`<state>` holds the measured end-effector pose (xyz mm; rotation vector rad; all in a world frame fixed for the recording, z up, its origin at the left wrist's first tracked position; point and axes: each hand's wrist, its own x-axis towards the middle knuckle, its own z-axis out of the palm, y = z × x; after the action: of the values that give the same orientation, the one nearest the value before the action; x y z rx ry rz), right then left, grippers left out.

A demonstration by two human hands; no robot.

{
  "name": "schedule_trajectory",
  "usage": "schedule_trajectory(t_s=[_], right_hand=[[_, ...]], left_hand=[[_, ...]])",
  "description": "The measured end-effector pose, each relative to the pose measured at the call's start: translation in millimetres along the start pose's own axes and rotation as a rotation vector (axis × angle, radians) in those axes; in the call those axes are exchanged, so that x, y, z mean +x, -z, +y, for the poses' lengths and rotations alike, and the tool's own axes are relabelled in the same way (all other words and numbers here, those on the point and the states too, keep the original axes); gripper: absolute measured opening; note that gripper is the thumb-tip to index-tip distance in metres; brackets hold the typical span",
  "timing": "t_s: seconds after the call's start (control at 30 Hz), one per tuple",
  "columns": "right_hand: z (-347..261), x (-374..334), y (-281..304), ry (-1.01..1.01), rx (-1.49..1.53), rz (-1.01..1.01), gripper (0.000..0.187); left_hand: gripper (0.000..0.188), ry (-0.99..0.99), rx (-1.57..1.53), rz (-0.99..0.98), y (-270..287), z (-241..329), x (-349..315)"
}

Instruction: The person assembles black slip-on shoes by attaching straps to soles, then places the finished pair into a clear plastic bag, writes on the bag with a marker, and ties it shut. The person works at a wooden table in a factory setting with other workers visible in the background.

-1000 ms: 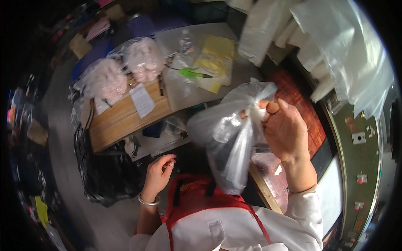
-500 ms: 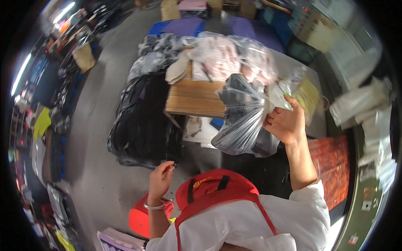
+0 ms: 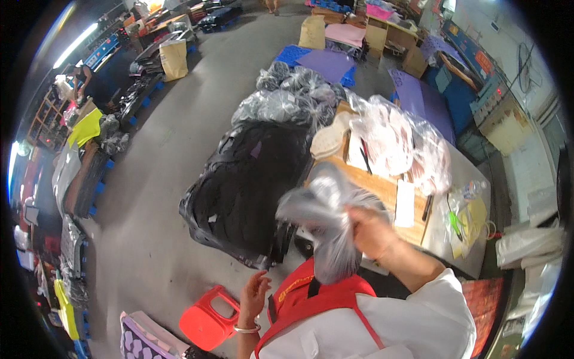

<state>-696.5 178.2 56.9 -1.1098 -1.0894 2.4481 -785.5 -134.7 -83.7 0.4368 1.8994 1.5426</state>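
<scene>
In my right hand (image 3: 372, 232) is the gathered part of a translucent grey plastic bag (image 3: 335, 254), with dark contents showing through. The bag is blurred by motion and hangs in front of my red apron (image 3: 365, 290), over the near edge of a wooden tabletop (image 3: 382, 191). My left hand (image 3: 255, 294), its fingers loosely bent and apart, holds nothing. It is beside the apron, just below the near corner of a large stack of black sheet material (image 3: 257, 179). Cream-coloured flat pieces (image 3: 329, 136) lie at the far left of the tabletop.
Clear bags of pale pieces (image 3: 388, 137), a white paper slip (image 3: 405, 203) and a black pen (image 3: 427, 207) lie on the tabletop. Grey plastic bundles (image 3: 287, 99) sit beyond the black stack. A red plastic stool (image 3: 206, 326) stands at my lower left. At right is a clear bottle (image 3: 475, 189).
My right hand has swung the grey bag left and nearer my body, off the right side of the tabletop. My view has turned, and my left hand stays low and empty.
</scene>
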Motion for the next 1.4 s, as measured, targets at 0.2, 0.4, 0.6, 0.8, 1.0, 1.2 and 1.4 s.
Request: schedule_trajectory(t_s=[0.2,0.4,0.6,0.8,1.0,1.2,1.4], right_hand=[[-10,104,-45,-0.394,0.036,-0.182,0.015],[-45,202,-92,-0.285,0.005,-0.302,0.016],[-115,324,-112,0.358,-0.562,-0.265,0.024],[-223,507,-121,0.747,-1.105,0.066,0.033],[-203,591,-119,1.022,-1.228,0.460,0.058],[-47,427,-151,0.530,-0.555,-0.503,0.015],[-112,215,-169,0.828,-0.109,-0.959,0.007]], left_hand=[[0.031,0.046,-0.071,0.021,-21,2,45],[0.026,0.170,0.039,0.134,-16,18,98],[0.026,0.280,0.270,0.265,-11,16,117],[0.026,0.347,0.280,0.240,-8,-27,111],[0.028,0.379,0.207,0.322,-13,-53,97],[0.026,0.384,0.398,0.193,-18,-49,94],[0.030,0.250,0.686,0.138,-10,-26,101]])
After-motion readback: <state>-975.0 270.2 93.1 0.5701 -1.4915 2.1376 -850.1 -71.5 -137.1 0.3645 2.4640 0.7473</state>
